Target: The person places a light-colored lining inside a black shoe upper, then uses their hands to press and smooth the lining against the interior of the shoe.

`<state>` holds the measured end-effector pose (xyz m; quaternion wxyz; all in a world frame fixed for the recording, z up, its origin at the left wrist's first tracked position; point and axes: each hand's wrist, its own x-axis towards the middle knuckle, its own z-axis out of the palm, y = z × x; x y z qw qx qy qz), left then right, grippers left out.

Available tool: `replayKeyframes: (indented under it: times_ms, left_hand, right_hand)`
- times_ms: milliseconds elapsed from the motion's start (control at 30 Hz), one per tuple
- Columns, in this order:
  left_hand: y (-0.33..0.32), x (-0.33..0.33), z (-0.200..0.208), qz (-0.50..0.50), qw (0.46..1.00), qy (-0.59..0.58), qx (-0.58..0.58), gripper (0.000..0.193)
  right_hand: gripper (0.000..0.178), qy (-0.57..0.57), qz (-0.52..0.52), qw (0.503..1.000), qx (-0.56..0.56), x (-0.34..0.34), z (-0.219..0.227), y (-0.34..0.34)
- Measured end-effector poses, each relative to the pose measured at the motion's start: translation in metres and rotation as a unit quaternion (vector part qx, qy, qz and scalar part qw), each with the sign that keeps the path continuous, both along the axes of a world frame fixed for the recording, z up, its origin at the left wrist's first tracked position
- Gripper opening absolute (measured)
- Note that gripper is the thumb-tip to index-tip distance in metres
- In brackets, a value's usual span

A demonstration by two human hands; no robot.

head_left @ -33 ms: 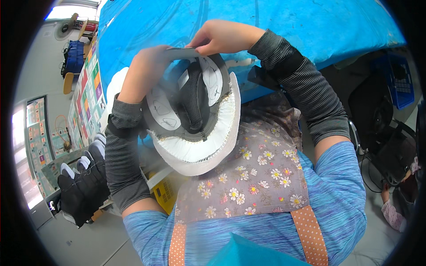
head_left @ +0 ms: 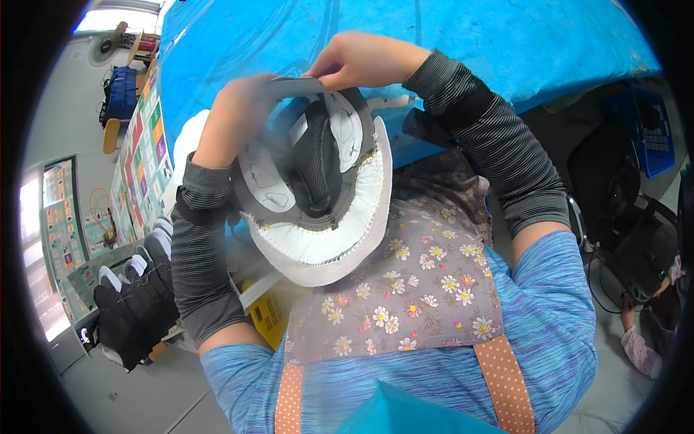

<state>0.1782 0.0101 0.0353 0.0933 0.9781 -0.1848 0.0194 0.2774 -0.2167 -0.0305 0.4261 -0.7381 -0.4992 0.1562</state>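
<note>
Left hand (head_left: 242,116) grasps the far-left rim of a shoe upper (head_left: 314,181), fingers wrapped over the edge. Right hand (head_left: 361,61) pinches the upper's far edge, thumb and fingers closed on a grey strip (head_left: 296,87). The upper is held in the air above a floral apron (head_left: 419,282), at the near edge of a blue table (head_left: 434,36). Its inside faces the camera: grey mesh centre, white paper panels, white stitched border. Both forearms wear striped grey sleeves (head_left: 199,260). Black gloves (head_left: 137,304) lie lower left, well apart from the hands.
</note>
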Motion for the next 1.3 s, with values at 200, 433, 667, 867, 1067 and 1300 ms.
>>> replayKeyframes:
  times_ms: [200,433,667,867,1067,1300]
  left_hand:
    - [0.002,-0.001,-0.005,0.082,0.994,0.045,-0.054,0.029]
    - [0.008,-0.005,-0.004,0.026,0.992,-0.006,-0.127,0.016]
    - [-0.002,-0.015,0.013,0.053,0.997,0.025,-0.048,0.014]
    - [-0.012,-0.025,0.027,-0.02,1.0,0.016,0.001,0.02]
    - [-0.032,-0.033,0.035,-0.039,0.993,-0.04,0.108,0.016]
    - [-0.031,-0.03,0.034,-0.019,0.999,0.002,-0.026,0.011]
  right_hand:
    - [0.026,-0.075,-0.086,0.993,-0.016,-0.02,0.004,0.004]
    - [0.021,-0.129,-0.112,0.985,-0.037,-0.037,0.017,0.004]
    - [0.019,-0.154,-0.127,0.979,0.033,-0.045,-0.001,0.006]
    - [0.018,-0.152,-0.098,0.984,-0.002,-0.049,0.006,0.005]
    - [0.01,-0.22,-0.131,0.966,-0.042,-0.059,0.024,-0.001]
    - [0.005,-0.244,-0.142,0.959,-0.029,-0.07,0.035,-0.003]
